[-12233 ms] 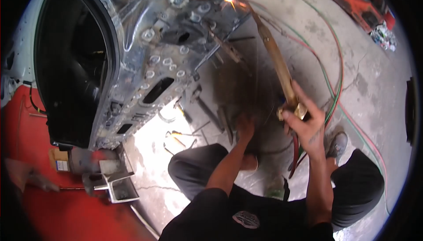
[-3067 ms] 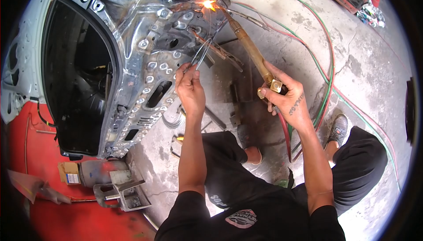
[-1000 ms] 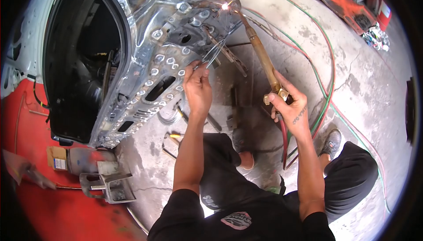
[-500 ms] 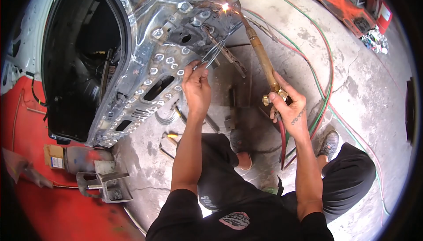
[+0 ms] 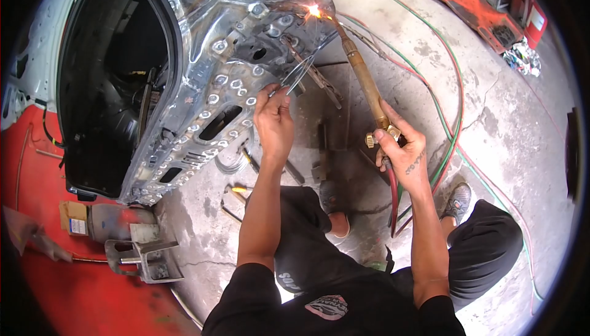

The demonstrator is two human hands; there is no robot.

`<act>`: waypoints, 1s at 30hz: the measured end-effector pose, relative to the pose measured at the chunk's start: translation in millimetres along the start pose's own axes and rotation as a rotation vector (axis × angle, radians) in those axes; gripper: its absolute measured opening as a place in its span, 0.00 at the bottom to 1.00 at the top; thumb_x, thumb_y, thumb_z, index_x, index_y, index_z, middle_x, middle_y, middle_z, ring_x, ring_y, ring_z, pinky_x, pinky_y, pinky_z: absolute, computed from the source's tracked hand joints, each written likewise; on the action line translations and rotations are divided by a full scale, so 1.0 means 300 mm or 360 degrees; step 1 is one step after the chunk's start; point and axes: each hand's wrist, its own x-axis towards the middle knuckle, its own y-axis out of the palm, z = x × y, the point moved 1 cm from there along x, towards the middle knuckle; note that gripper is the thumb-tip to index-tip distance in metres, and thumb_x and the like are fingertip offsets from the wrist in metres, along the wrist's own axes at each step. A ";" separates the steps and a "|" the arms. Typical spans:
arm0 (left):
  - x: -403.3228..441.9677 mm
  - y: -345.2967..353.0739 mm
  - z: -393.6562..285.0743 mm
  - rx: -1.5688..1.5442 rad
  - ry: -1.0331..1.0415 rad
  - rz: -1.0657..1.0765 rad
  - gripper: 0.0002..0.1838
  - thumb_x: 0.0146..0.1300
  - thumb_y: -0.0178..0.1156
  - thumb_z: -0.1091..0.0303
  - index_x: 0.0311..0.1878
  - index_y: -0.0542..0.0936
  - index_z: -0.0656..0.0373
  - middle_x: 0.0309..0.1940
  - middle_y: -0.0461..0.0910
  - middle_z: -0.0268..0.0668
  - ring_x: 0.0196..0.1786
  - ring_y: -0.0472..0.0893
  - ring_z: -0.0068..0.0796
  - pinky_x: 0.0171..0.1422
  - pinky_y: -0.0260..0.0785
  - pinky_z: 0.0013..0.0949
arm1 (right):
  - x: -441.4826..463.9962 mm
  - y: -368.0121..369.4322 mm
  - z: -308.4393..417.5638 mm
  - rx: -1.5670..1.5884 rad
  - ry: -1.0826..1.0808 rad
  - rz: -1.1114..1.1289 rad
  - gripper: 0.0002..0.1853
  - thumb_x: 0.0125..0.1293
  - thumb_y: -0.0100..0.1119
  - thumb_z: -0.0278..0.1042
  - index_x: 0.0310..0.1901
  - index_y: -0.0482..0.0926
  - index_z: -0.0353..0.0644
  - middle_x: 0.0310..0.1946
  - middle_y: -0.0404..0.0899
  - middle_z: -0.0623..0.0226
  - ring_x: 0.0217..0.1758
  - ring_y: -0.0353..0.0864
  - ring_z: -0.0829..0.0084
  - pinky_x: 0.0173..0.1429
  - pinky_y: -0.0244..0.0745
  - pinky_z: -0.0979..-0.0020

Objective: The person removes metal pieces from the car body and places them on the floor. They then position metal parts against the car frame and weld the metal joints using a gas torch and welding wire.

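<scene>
My right hand (image 5: 402, 148) is closed round the valve end of a long brass torch (image 5: 367, 84), whose tip points up and left. A bright orange-white flame (image 5: 314, 11) glows between the tip and the upper right edge of a bare metal car body panel (image 5: 239, 65). Thin wire rods (image 5: 299, 71) are pinched in my left hand (image 5: 274, 121), just right of the panel's row of round weld spots. The rods reach up toward the flame, but their far ends are hard to make out. Locking pliers (image 5: 316, 75) hang clamped on the panel.
Red and green hoses (image 5: 452, 133) curve over the concrete floor at the right. Coiled wire (image 5: 232, 162) and tools lie below the panel. A metal bracket (image 5: 163, 262) and a cardboard box (image 5: 74, 218) stand at lower left. An orange car part (image 5: 458, 1) lies at upper right.
Since the earliest frame, my left hand has risen from near the floor and now holds the wire rods. Over the last second both hands have stayed nearly still, while the flame's glow has varied.
</scene>
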 end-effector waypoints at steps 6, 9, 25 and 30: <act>0.000 -0.001 -0.001 -0.0014 -0.0012 0.0008 0.11 0.74 0.65 0.77 0.55 0.89 0.65 0.57 0.84 0.48 0.56 0.84 0.45 0.58 0.76 0.39 | -0.001 0.001 0.003 -0.0010 0.0016 -0.0006 0.29 0.75 0.66 0.28 0.77 0.75 0.42 0.31 0.85 0.67 0.23 0.80 0.82 0.27 0.77 0.75; -0.001 -0.001 -0.001 -0.0015 -0.0024 0.0010 0.10 0.74 0.65 0.77 0.55 0.89 0.65 0.57 0.84 0.48 0.56 0.84 0.45 0.59 0.76 0.39 | -0.001 0.001 0.001 0.0014 0.0005 0.0000 0.30 0.74 0.67 0.27 0.77 0.75 0.42 0.31 0.85 0.68 0.23 0.80 0.82 0.26 0.77 0.75; 0.010 0.001 0.004 0.0012 0.0011 0.0015 0.11 0.74 0.64 0.78 0.55 0.89 0.65 0.57 0.84 0.48 0.55 0.84 0.44 0.58 0.77 0.38 | -0.001 0.004 -0.009 0.0036 -0.0021 0.0014 0.34 0.71 0.69 0.21 0.78 0.74 0.44 0.32 0.85 0.71 0.23 0.79 0.84 0.26 0.74 0.77; 0.005 0.003 0.003 0.0015 -0.0034 0.0015 0.10 0.74 0.64 0.78 0.55 0.89 0.65 0.58 0.84 0.48 0.55 0.84 0.44 0.57 0.77 0.38 | 0.000 0.005 -0.014 0.0012 -0.0035 -0.0001 0.34 0.71 0.69 0.21 0.78 0.74 0.45 0.33 0.85 0.71 0.23 0.79 0.84 0.26 0.75 0.77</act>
